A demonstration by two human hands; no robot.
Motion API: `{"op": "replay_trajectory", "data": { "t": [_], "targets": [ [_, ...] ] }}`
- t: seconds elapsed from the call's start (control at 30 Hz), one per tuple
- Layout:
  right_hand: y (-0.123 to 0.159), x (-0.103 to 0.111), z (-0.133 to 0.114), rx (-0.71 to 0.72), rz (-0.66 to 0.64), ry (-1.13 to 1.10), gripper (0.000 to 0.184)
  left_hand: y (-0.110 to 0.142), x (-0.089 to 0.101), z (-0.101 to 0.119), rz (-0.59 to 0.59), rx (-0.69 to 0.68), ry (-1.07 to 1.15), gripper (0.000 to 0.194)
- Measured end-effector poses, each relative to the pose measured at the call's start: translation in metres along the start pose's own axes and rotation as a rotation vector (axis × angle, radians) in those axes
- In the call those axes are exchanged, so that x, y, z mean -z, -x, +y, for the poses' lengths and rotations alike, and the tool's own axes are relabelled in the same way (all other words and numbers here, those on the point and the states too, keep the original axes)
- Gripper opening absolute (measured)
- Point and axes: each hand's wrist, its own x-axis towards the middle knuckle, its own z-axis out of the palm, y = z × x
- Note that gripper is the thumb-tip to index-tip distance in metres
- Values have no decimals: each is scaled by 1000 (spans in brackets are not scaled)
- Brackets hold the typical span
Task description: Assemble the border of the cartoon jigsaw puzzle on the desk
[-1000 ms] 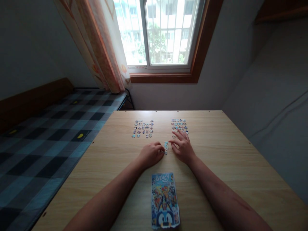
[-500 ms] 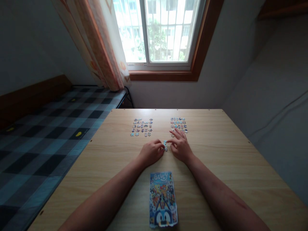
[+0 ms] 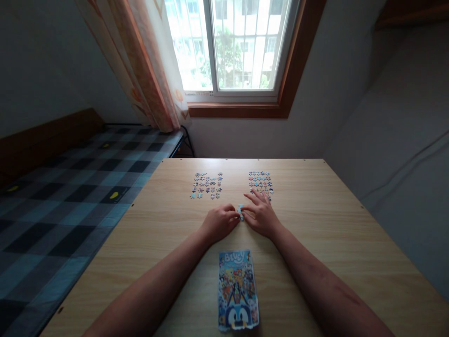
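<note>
A short strip of joined jigsaw puzzle pieces [image 3: 240, 209] lies on the wooden table between my hands. My left hand [image 3: 220, 222] grips its left side, fingers curled and tips together at the lower end. From the right, my right hand [image 3: 262, 216] has its thumb and index finger on the strip's edge, while the other fingers stretch forward. The tips partly cover the lower pieces, so their exact joint is hidden. Nearer to me lies a colourful picture sheet [image 3: 237, 290] headed "Bluey", with a blue dog's face at the bottom.
Loose puzzle pieces [image 3: 207, 183] stand in rows at the back left of the table [image 3: 168, 220]. More loose pieces [image 3: 260, 179] form rows at the back right, partly behind my right fingers. A checked bed [image 3: 80, 187] is left of the table; a window [image 3: 242, 51] is beyond.
My right hand has shifted slightly left and its thumb and index finger have come in against the strip. My left hand has stayed almost still at the strip.
</note>
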Motion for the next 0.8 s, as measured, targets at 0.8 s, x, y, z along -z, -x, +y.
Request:
{"op": "replay_trajectory", "data": {
  "t": [0.8],
  "targets": [
    [1, 4, 7, -59, 40, -50, 20, -4, -6, 4, 65, -23, -12, 19]
  ]
}}
